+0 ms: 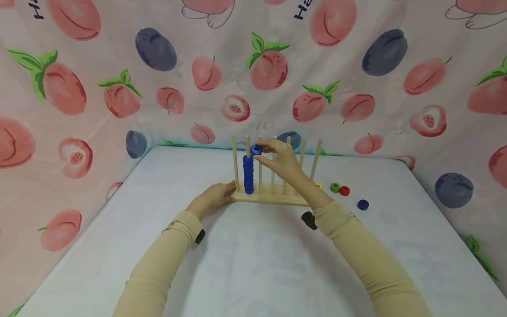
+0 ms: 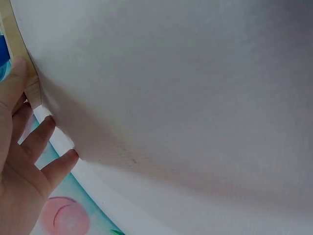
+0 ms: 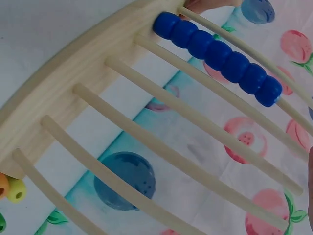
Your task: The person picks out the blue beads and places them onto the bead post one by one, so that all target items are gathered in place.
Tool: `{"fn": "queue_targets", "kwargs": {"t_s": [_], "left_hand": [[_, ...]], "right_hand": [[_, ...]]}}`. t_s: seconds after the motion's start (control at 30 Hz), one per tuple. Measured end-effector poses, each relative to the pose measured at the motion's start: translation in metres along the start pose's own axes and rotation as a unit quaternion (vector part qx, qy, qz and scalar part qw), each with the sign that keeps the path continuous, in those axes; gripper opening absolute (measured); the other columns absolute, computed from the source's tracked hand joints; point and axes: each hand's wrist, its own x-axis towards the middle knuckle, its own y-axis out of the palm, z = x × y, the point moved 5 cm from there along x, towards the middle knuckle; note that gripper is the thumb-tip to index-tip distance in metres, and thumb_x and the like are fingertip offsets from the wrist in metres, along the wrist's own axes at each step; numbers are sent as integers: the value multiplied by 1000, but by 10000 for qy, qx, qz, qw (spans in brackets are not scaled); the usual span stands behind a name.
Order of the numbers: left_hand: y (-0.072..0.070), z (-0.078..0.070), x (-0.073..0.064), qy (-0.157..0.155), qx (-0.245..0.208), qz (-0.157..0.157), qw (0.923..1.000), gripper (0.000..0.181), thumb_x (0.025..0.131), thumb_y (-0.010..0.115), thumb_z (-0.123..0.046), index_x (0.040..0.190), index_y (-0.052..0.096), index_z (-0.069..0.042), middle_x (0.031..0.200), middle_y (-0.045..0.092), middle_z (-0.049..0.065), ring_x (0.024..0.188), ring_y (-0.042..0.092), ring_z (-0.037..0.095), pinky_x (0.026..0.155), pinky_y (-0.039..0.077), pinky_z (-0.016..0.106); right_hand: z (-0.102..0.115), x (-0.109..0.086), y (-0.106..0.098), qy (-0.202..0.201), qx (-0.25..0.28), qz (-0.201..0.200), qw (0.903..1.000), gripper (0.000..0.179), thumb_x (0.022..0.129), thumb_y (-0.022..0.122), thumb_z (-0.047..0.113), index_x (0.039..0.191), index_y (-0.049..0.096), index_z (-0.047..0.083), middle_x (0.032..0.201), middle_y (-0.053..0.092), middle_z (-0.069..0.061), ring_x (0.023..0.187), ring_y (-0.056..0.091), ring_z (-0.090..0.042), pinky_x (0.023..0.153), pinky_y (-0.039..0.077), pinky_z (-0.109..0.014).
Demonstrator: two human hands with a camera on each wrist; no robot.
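Note:
A wooden peg rack (image 1: 273, 200) with several upright pegs stands on the table. Its second peg from the left carries a stack of blue beads (image 1: 248, 175), seen along the peg in the right wrist view too (image 3: 217, 54). Between thumb and fingertips my right hand (image 1: 287, 165) pinches another blue bead (image 1: 253, 152), held close beside the upper part of that peg, above the stack. My left hand (image 1: 215, 195) grips the left end of the rack's base; in the left wrist view the thumb lies on the wood and other fingertips touch the table.
Right of the rack lie loose beads: a yellow one (image 1: 318, 185) partly behind the right arm, a green one (image 1: 334, 187), a red one (image 1: 344, 190) and a dark blue one (image 1: 363, 204). An orange bead (image 3: 3, 186) shows in the right wrist view. Fruit-patterned cloth (image 1: 233, 66) hangs behind.

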Motion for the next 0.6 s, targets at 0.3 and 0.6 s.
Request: {"fn": "queue_targets", "kwargs": {"t_s": [0.3,0.6], "left_hand": [[2,1,-1,-178,-41,84,9998,60,95,57,-26,144,33,-1,149,36,15,131,41,40,111,32,49],[0,-1,-1,-99,66,65,9999,59,95,56,-25,144,33,-1,149,35,14,131,41,40,111,33,49]], "right_hand": [[11,11,-2,-173,-319,-101,9993,36,84,71,11,116,63,-2,113,67,-17,99,66,-28,98,49,-43],[21,24,-2,-443,-621,-373,9964,35,85,70,12,115,63,-4,112,68,-17,103,63,-28,92,51,-39]]}}
